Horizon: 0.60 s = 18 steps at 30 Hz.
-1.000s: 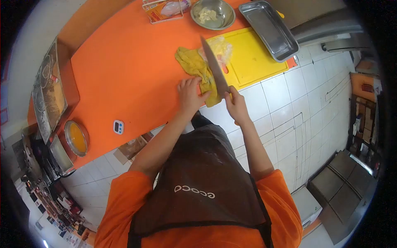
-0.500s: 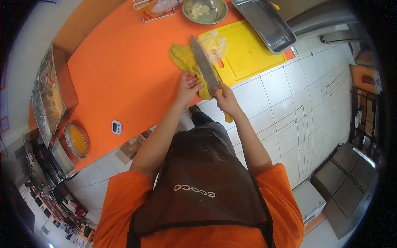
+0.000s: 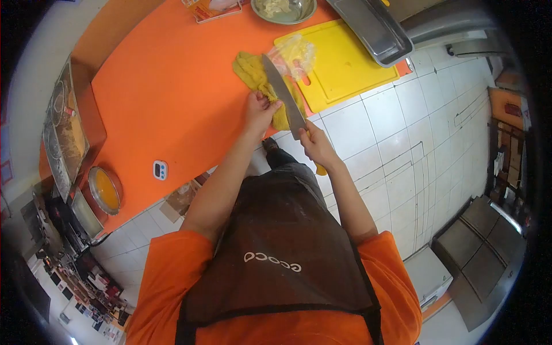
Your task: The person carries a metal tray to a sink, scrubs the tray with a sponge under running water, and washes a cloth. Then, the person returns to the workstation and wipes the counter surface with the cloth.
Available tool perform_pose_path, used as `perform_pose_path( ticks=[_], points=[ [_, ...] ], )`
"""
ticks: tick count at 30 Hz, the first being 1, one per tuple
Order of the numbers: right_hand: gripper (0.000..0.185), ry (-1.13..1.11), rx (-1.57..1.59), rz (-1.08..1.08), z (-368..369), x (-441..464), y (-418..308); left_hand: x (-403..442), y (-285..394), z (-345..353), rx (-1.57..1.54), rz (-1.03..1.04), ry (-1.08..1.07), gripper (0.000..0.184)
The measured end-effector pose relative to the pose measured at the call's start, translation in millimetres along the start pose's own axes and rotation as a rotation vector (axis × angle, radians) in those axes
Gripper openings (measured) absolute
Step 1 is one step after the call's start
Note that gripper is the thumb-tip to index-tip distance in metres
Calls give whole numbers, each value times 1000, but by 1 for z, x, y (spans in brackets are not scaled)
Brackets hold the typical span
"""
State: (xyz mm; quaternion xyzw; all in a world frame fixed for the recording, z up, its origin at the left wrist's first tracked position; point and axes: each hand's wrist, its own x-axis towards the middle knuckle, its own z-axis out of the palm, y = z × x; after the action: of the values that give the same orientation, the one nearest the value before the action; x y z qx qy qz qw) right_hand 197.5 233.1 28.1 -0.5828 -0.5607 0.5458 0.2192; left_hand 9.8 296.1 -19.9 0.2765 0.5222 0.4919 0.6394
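A large kitchen knife (image 3: 282,92) with a yellow handle is in my right hand (image 3: 316,144), its blade pointing away from me over the orange table. My left hand (image 3: 261,112) is closed on a yellow cloth (image 3: 251,70), which lies bunched along the blade's left side and partly beneath it. Where exactly the cloth touches the steel is hard to make out. Just right of the blade, a crumpled clear plastic bag (image 3: 296,56) rests on the edge of a yellow cutting board (image 3: 351,66).
A metal bowl (image 3: 307,16) with pale contents and a grey metal tray (image 3: 376,34) stand at the far side. On the left are a white timer (image 3: 160,170), a bowl of orange-yellow liquid (image 3: 119,195) and a metal box (image 3: 92,123). The table (image 3: 167,98) ends near my body.
My left hand has shifted slightly away from me along the blade with the cloth. The knife has moved slightly left, and the whole view has tilted a little.
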Motion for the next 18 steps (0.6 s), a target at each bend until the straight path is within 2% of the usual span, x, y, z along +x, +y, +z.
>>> perform_pose_path(
  ticks=[5, 11, 14, 18],
  points=[
    [22, -82, -8, 134, -9, -31, 7, -2, 1, 8, 21, 45, 65, 44],
    [23, -142, -11, 123, -26, -78, 39, -3, 2, 14, -58, 33, 86, 42],
    [23, -234, 179, 362, -51, -101, 15, -4, 8, 15, -63, 5, 99, 39],
    [20, -208, 361, 423, -64, -127, 24, 6, 4, 6, -70, -8, 96, 37]
  ],
)
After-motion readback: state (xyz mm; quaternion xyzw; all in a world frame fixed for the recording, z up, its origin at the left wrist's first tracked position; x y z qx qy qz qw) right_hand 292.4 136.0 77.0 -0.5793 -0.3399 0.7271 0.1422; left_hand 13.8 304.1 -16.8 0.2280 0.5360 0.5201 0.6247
